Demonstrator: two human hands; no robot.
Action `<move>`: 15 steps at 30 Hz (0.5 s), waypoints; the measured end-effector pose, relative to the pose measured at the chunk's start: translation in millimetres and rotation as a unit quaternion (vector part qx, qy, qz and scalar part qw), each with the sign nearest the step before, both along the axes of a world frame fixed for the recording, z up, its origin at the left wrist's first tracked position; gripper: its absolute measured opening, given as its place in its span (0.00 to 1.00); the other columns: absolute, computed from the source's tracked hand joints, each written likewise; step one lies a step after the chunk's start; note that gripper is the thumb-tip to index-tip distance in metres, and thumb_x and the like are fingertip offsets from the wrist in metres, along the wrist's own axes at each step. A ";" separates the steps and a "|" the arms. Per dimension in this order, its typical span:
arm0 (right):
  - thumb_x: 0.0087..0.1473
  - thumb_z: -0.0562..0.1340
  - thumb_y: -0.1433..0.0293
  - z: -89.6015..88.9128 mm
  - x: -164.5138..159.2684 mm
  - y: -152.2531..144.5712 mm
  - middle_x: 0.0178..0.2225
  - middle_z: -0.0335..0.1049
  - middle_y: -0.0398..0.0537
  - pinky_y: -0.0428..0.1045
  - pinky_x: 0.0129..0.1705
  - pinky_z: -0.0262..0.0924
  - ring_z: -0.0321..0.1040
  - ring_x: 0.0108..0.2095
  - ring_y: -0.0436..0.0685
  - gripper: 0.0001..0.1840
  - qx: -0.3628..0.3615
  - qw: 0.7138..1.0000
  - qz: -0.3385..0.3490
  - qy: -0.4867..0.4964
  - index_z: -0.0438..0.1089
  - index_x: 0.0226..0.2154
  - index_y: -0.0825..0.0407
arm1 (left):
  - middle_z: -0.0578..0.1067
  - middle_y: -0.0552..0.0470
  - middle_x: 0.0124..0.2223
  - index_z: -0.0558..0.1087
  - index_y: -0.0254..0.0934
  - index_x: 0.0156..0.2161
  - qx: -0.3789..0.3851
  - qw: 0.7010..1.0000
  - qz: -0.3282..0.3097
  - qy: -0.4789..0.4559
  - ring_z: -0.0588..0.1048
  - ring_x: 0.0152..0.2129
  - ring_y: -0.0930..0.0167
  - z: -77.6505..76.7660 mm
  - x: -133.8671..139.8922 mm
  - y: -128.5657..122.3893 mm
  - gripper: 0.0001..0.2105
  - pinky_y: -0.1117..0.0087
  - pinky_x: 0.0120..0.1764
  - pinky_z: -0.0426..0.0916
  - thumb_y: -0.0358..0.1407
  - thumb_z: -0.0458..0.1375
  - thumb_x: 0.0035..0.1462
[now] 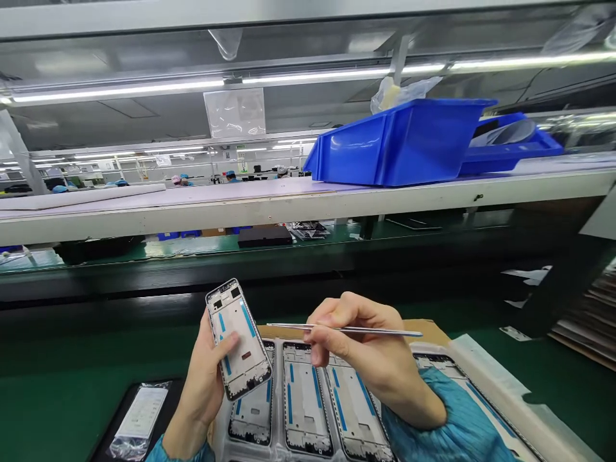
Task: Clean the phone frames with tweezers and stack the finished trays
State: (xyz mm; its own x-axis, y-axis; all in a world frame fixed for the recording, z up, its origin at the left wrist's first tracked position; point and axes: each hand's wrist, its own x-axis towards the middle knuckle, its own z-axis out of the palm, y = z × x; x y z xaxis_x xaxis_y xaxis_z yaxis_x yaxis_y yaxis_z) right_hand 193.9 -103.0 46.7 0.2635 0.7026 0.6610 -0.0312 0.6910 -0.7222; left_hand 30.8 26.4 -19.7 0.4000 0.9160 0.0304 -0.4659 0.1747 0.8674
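My left hand (205,366) grips a phone frame (242,327) by its edges, tilted, with the thumb lying across its inner face. Blue strips and small black patches show on that face. To the right, my right hand (359,340) is closed around thin metal tweezers (375,331), held nearly level with the tip pointing left toward the phone frame. Tip and frame are apart. Below both hands lies a pale tray (278,420) with several similar phone frames (307,401) in its slots, each bearing blue strips. My right forearm covers part of the tray.
A shelf (231,208) crosses in front, carrying blue bins (399,144). At the lower left, a plastic-wrapped packet (142,414) lies on a black tray (108,427). White foam sheeting (495,378) edges the tray's right side. Stacked sheets (590,314) stand at the far right.
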 end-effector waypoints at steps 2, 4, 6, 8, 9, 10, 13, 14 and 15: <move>0.51 0.71 0.78 -1.3 -1.5 1.0 0.25 0.76 0.43 0.40 0.22 0.71 0.75 0.20 0.50 0.12 -0.004 1.000 0.014 -0.004 0.68 0.23 0.56 | 0.80 0.46 0.53 0.68 0.44 0.62 -0.022 0.999 0.028 0.021 0.81 0.45 0.61 -0.3 -0.2 2.4 0.33 0.67 0.43 0.77 0.39 0.71 0.52; 0.51 0.71 0.78 -2.7 -3.5 2.2 0.25 0.76 0.44 0.40 0.21 0.71 0.76 0.20 0.51 0.13 -0.009 1.000 0.021 -0.017 0.67 0.22 0.56 | 0.82 0.45 0.49 0.70 0.41 0.59 -0.018 0.999 0.033 0.039 0.81 0.43 0.60 -0.1 -0.4 2.4 0.29 0.65 0.42 0.78 0.44 0.69 0.54; 0.51 0.71 0.77 -4.1 -4.8 3.2 0.25 0.76 0.45 0.40 0.21 0.70 0.76 0.20 0.51 0.14 -0.009 0.999 0.018 -0.036 0.66 0.22 0.56 | 0.82 0.45 0.46 0.68 0.40 0.61 0.014 0.999 0.026 0.043 0.82 0.40 0.59 1.0 -1.1 -0.9 0.33 0.63 0.41 0.78 0.45 0.70 0.52; 0.52 0.70 0.77 -5.9 -4.6 4.2 0.25 0.76 0.46 0.40 0.21 0.70 0.76 0.20 0.51 0.14 -0.002 0.998 0.007 -0.057 0.66 0.22 0.55 | 0.83 0.47 0.44 0.61 0.43 0.67 0.045 0.998 0.017 0.043 0.82 0.39 0.59 3.2 -2.5 -7.2 0.41 0.63 0.40 0.77 0.44 0.71 0.51; 0.53 0.70 0.78 -7.0 -4.0 5.0 0.26 0.76 0.46 0.40 0.22 0.70 0.75 0.21 0.50 0.14 0.003 0.997 -0.001 -0.071 0.66 0.22 0.55 | 0.83 0.47 0.44 0.57 0.45 0.69 0.054 0.998 0.009 0.042 0.82 0.39 0.59 4.6 -3.5 -10.9 0.43 0.63 0.40 0.77 0.42 0.71 0.51; 0.53 0.69 0.78 -8.3 -3.3 5.9 0.26 0.76 0.45 0.41 0.22 0.70 0.75 0.21 0.50 0.14 0.010 0.996 -0.007 -0.087 0.66 0.23 0.55 | 0.83 0.47 0.44 0.54 0.46 0.70 0.057 0.998 -0.003 0.040 0.82 0.40 0.58 5.9 -4.7 -14.9 0.45 0.63 0.41 0.76 0.42 0.71 0.52; 0.53 0.69 0.79 -12.6 -1.9 9.2 0.26 0.77 0.45 0.41 0.24 0.70 0.75 0.22 0.49 0.12 0.022 0.991 -0.011 -0.128 0.68 0.24 0.54 | 0.83 0.44 0.46 0.58 0.43 0.68 0.062 0.996 -0.052 0.027 0.80 0.46 0.57 9.3 -9.3 -26.6 0.40 0.62 0.47 0.74 0.40 0.70 0.53; 0.53 0.69 0.79 -13.9 -2.0 10.1 0.26 0.77 0.45 0.42 0.25 0.70 0.75 0.23 0.49 0.11 0.022 0.990 -0.010 -0.137 0.69 0.25 0.54 | 0.82 0.44 0.47 0.60 0.42 0.66 0.058 0.996 -0.066 0.022 0.79 0.48 0.56 10.1 -11.2 -30.2 0.38 0.61 0.49 0.73 0.39 0.70 0.53; 0.53 0.70 0.79 -14.9 -2.4 10.9 0.26 0.77 0.45 0.42 0.26 0.70 0.75 0.24 0.49 0.11 0.022 0.989 -0.014 -0.147 0.69 0.25 0.54 | 0.82 0.44 0.48 0.61 0.41 0.66 0.052 0.996 -0.075 0.018 0.79 0.48 0.56 10.9 -13.3 -33.8 0.37 0.61 0.51 0.72 0.38 0.70 0.53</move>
State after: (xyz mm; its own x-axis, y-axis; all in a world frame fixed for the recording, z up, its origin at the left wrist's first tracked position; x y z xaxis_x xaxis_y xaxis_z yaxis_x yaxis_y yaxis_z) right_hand 191.5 -92.1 31.8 0.0744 0.6661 0.7421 0.1940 0.7203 -0.6660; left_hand 17.6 -7.5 -8.8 0.5352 0.8382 0.1049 -0.4093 0.1487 0.9002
